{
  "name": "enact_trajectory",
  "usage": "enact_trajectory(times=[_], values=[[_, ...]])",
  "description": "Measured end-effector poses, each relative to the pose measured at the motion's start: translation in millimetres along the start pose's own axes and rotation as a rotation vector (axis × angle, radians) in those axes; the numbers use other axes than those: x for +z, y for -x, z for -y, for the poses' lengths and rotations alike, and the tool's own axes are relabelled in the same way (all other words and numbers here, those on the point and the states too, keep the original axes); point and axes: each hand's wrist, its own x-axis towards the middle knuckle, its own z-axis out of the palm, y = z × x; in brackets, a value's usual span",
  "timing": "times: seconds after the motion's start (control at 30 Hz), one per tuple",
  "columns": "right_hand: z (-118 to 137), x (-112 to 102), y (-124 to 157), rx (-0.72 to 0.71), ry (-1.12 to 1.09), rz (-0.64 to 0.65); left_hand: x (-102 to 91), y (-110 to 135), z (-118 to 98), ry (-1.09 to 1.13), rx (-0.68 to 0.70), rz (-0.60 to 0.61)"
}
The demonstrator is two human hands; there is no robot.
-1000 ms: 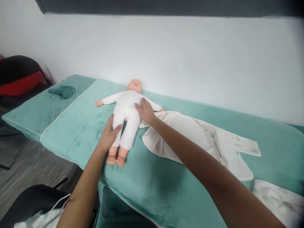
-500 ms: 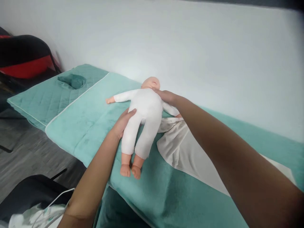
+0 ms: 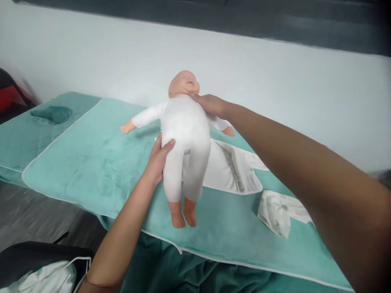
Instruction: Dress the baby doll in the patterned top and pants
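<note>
A baby doll (image 3: 186, 122) with a white cloth body faces up in front of me, raised off the bed, arms spread and legs hanging towards me. My left hand (image 3: 160, 156) is closed round its hip, thumb on top and the other fingers mostly hidden beneath. At the shoulder and neck, my right hand (image 3: 212, 105) grips the doll, with part of its fingers out of sight behind it. The doll's bald head (image 3: 183, 83) is turned slightly right. Below and behind its legs lies a white cloth garment (image 3: 226, 173), spread on the green bed cover (image 3: 91, 162).
Another crumpled white cloth piece (image 3: 276, 211) lies on the bed at right. The pale wall (image 3: 275, 81) borders the bed's far side. At lower left stands a black chair (image 3: 39, 252) with a bundle of white fabric (image 3: 50, 278) on it.
Both hands have lifted the doll, and its head has come up. My view has turned right, bringing more of the white cloths into sight.
</note>
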Motion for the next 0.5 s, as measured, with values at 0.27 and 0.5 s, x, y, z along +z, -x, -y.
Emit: enact_trajectory(times=[0.27,0.5], values=[[-110.2,-33.8,66.3,0.213,0.072,-0.055,71.9,11.1,85.4,-0.054,-0.136,0.06],[-179.8,-17.4,76.0,0.17,0.095,0.001,77.3,5.9,123.6,-0.167,-0.254,0.03]])
